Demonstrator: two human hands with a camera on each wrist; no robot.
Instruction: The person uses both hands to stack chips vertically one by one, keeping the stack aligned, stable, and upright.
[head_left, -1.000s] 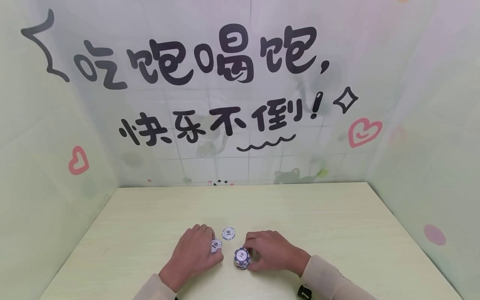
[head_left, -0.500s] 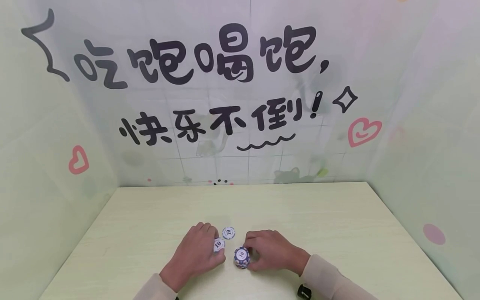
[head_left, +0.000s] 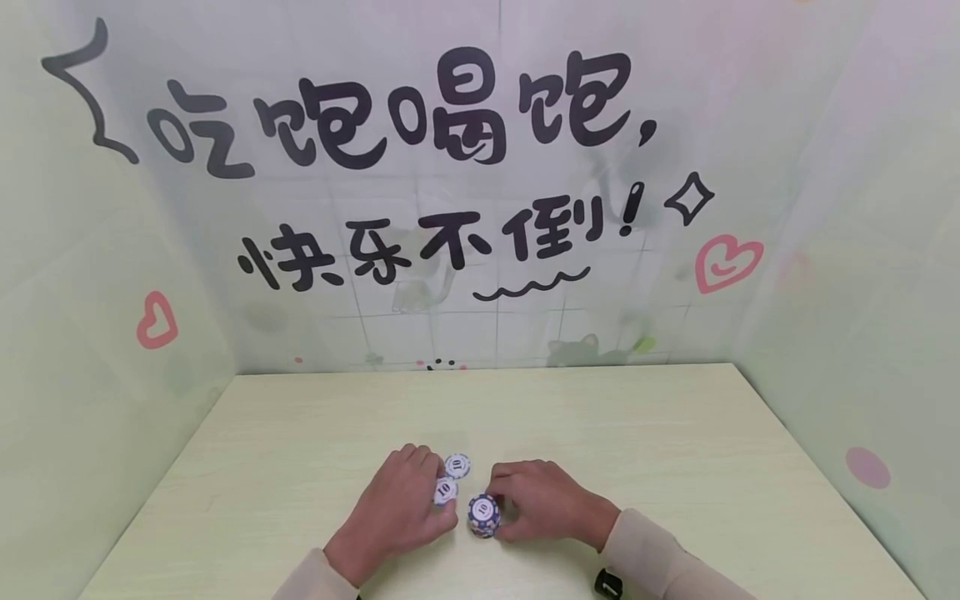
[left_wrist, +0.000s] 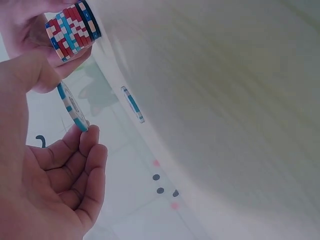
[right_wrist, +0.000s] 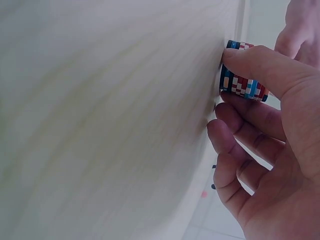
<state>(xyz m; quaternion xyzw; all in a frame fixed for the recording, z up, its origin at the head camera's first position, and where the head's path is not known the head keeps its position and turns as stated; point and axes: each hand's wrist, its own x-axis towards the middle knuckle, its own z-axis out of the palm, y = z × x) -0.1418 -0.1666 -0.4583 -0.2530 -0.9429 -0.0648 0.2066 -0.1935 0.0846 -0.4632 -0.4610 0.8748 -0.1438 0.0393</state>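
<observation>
Between thumb and fingertips my left hand [head_left: 401,504] pinches a light poker chip [head_left: 445,491] marked 10. In the left wrist view this chip [left_wrist: 73,107] is held above the table by its edge. My right hand [head_left: 543,504] grips the side of an upright stack of poker chips [head_left: 483,515], thumb on one side and fingers on the other. The stack [left_wrist: 74,31] has blue, red, teal and white edges in the left wrist view. Another light chip [head_left: 457,466] marked 10 lies flat on the table, just beyond the held one.
The pale wooden table [head_left: 600,425] runs back to a printed cloth wall [head_left: 480,333], with cloth walls on both sides too. A small black object [head_left: 608,584] sits by the right sleeve.
My left hand has moved a little to the right with its chip, closer to the stack. The right hand, the stack and the loose chip stay in place.
</observation>
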